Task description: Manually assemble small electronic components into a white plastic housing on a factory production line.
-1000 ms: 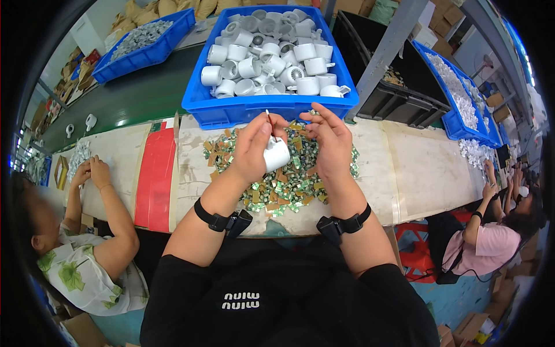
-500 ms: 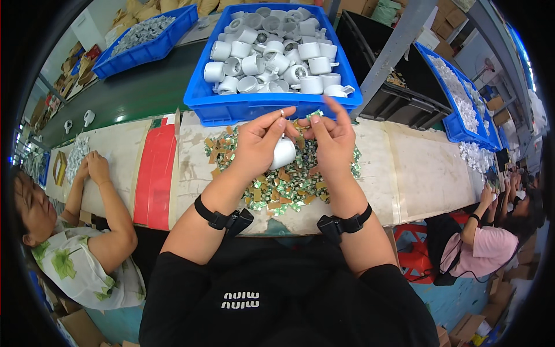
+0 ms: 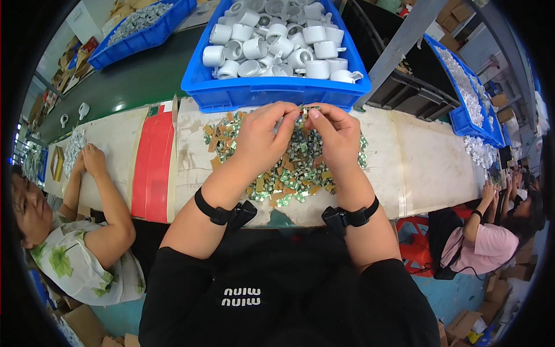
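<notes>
Both my hands meet above a pile of small green and tan circuit boards on the table. My left hand is closed, its back turned toward me. The white cup-shaped housing it gripped a moment ago is now hidden behind it. In my right hand, thumb and fingers pinch a small green circuit board, held up against my left fingertips. Just beyond my hands stands a blue crate full of white cup-shaped housings with handles.
A red strip crosses the pale table at left. Behind it runs a green conveyor belt with two white parts. A metal post and a black bin stand at right. People sit working on both sides.
My hands have come together, and the right fingers have closed in with the board. The white housing has gone out of sight behind my left hand. The view has tipped slightly downward.
</notes>
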`<state>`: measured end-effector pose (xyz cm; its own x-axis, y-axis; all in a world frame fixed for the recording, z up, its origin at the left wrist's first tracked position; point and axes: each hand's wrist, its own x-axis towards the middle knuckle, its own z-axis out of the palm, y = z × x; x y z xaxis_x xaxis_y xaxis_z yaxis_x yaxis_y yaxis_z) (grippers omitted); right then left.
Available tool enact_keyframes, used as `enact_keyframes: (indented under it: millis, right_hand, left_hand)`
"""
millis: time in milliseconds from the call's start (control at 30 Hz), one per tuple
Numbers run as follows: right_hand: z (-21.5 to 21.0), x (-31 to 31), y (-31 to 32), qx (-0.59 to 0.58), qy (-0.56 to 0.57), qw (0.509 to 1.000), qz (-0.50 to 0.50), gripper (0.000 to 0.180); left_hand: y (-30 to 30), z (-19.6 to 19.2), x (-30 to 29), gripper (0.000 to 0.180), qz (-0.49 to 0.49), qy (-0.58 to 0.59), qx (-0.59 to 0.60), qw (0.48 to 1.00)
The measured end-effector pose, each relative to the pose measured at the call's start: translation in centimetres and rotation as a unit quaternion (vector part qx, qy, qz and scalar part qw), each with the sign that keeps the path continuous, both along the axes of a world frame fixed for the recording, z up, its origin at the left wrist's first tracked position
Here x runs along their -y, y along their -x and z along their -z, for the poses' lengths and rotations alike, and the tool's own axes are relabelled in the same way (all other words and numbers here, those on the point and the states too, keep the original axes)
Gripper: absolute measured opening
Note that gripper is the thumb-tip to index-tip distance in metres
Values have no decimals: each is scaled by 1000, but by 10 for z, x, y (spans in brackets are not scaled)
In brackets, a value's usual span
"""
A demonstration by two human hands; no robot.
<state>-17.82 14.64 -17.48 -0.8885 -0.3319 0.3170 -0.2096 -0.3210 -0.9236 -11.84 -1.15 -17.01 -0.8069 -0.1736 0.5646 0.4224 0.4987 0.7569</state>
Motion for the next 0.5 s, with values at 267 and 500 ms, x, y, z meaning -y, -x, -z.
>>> enact_keyframes:
  millis: [267, 500]
  right_hand:
    - [2, 0, 0, 5, -28, 1000, 9, 20]
    - [1, 1, -2, 13, 6, 1000, -3, 18]
  left_hand:
    - [4, -1, 7, 5, -60, 156, -114, 979]
    - [2, -2, 8, 8, -66, 171, -139, 973]
